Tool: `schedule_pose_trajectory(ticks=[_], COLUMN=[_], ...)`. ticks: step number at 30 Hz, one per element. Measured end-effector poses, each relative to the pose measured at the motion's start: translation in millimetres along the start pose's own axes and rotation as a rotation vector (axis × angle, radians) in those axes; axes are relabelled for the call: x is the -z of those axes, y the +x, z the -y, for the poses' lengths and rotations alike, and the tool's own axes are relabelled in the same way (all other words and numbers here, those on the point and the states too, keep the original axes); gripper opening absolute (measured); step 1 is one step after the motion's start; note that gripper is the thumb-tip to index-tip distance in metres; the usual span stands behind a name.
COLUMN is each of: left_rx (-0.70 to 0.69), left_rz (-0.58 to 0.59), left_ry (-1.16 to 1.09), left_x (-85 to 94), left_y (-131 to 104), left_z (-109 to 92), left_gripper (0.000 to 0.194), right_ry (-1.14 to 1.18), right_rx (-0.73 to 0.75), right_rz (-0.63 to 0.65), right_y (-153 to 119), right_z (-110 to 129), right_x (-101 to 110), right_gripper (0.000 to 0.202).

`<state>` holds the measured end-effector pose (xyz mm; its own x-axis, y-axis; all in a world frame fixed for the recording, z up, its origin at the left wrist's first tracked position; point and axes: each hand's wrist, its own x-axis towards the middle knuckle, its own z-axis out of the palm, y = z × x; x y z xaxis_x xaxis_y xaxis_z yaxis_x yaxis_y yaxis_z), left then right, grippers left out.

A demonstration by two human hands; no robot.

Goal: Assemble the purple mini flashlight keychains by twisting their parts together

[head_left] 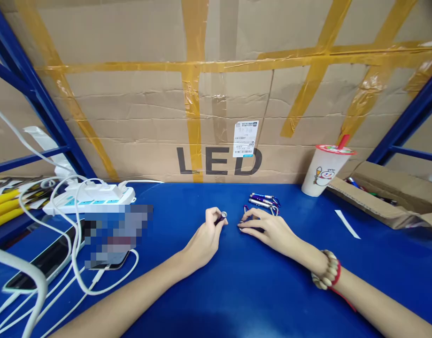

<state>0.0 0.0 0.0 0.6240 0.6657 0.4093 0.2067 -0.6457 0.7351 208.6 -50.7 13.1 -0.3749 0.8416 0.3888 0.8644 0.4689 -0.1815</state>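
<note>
Near the middle of the blue table, my left hand (212, 231) pinches a small dark purple tube (221, 217) with a silvery round end facing up. To its right, my right hand (263, 227) is low over the table, thumb and fingers curved toward something small and dark at the fingertips that I cannot make out. Just behind the right hand lie several small metal flashlights (261, 201) in blue, purple and silver, with carabiner clips at their right ends. Part of this group is hidden by the right hand.
At the left are a white power strip (92, 198), tangled white cables and phones (43, 263). A white cup (325, 171) with a red lid, a paper strip (347, 224) and an open cardboard box (378, 206) are at the right. A large taped carton (149, 117) stands behind.
</note>
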Motion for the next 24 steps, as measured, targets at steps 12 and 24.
schedule_pose_trajectory(ticks=[12, 24], left_rx=[-0.111, -0.185], left_rz=[0.039, 0.054], left_ry=[0.237, 0.407], left_x=[3.0, 3.5], left_y=[-3.3, -5.5], left_z=[-6.4, -10.3], left_gripper=[0.013, 0.015], right_ry=[0.121, 0.064], right_rx=[-0.132, 0.064], right_rz=[-0.027, -0.562], right_y=[4.2, 4.7], right_z=[2.1, 34.9], right_x=[-2.7, 9.8], right_gripper=[0.015, 0.01])
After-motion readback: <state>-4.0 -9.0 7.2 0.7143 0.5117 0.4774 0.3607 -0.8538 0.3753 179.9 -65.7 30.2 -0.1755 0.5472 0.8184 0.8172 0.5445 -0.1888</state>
